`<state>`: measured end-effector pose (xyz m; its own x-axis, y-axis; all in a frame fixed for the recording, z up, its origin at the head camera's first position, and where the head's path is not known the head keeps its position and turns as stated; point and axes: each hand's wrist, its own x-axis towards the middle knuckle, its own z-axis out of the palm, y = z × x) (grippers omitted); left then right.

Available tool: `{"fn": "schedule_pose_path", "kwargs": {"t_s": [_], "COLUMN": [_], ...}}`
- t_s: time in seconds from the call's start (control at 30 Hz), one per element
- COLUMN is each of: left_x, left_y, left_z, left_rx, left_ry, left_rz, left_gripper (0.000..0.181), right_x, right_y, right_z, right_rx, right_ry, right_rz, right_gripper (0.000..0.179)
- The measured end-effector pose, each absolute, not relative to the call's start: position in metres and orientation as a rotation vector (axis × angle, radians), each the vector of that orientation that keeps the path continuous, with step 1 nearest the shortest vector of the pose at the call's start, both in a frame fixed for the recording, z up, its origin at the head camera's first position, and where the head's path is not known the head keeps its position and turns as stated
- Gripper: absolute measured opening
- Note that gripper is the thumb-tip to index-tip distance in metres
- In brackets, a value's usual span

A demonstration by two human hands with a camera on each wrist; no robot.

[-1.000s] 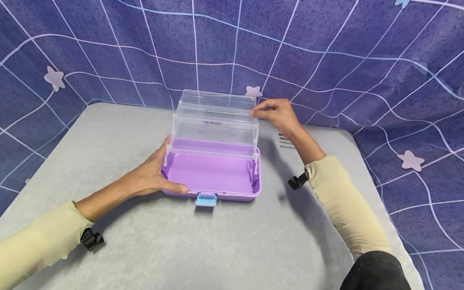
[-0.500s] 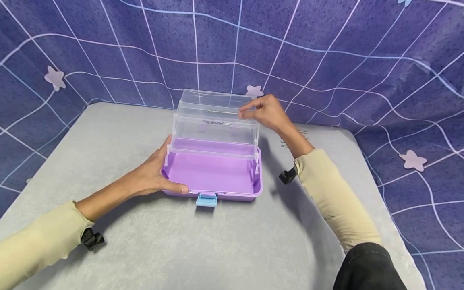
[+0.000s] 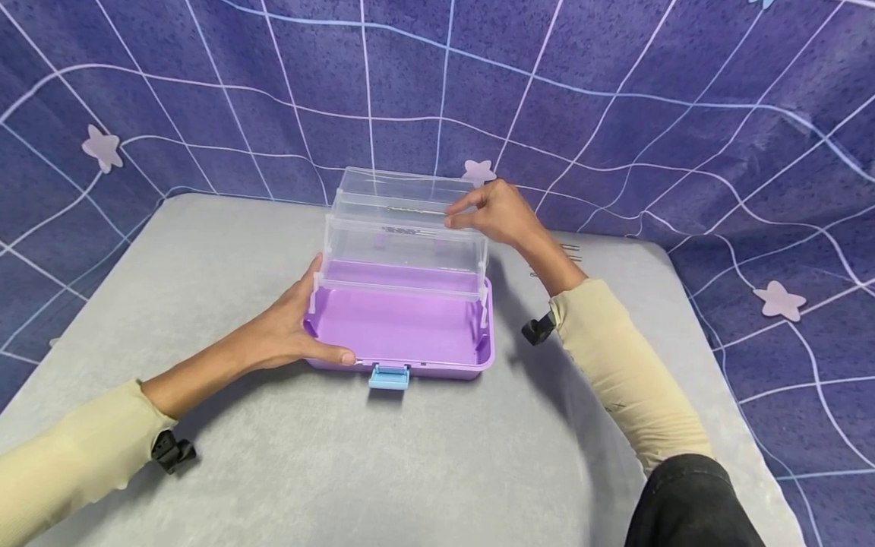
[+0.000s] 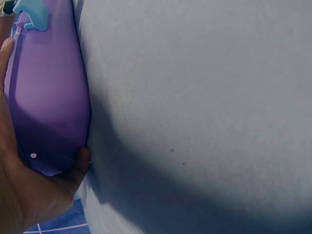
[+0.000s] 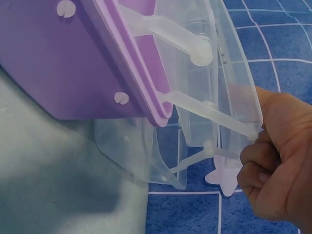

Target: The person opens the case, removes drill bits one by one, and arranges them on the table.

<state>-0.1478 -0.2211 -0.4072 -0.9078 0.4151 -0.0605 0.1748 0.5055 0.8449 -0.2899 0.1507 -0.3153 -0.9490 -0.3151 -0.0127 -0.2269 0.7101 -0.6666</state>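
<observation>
A purple storage box [image 3: 393, 327] stands with its clear fold-out trays [image 3: 403, 254] raised behind the base. My left hand [image 3: 280, 330] grips the box's left end, thumb over the front rim. Its fingers also show around that end in the left wrist view. At the top tray, my right hand [image 3: 502, 213] pinches the right end of a thin spiral drill bit [image 3: 413, 210] between thumb and index finger. In the right wrist view, its fingers are curled beside the tray, and the fingertips are partly hidden. Several more drill bits [image 3: 402, 230] lie in the tray below.
Several drill bits [image 3: 570, 252] lie on the grey tabletop [image 3: 437, 456], partly hidden behind the right forearm. A blue latch [image 3: 389, 377] hangs open at the box's front. A blue patterned cloth [image 3: 588, 137] rises behind the table.
My right hand has moved left along the top tray, over the drill bit's right end. The bit hardly shifts. My left hand and the box stay put.
</observation>
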Motion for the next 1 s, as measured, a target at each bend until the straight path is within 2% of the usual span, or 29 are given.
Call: {"fn": "schedule_pose_path", "kwargs": {"t_s": [0.5, 0.77, 1.0], "left_x": [-0.150, -0.151, -0.150], "left_y": [-0.221, -0.221, -0.220], "left_z": [-0.408, -0.409, -0.409], "left_rx": [0.540, 0.538, 0.522], "left_ry": [2.496, 2.497, 2.503], "left_rz": [1.374, 1.382, 1.388], "left_gripper": [0.170, 0.168, 0.167], "right_x": [-0.292, -0.291, -0.287], "right_y": [0.148, 0.155, 0.165], "right_z": [-0.318, -0.323, -0.325], "right_rx": [-0.507, -0.566, -0.484], "right_ry": [2.820, 2.776, 2.699], "right_rz": [-0.984, -1.167, -1.364], "right_gripper": [0.022, 0.017, 0.017]}}
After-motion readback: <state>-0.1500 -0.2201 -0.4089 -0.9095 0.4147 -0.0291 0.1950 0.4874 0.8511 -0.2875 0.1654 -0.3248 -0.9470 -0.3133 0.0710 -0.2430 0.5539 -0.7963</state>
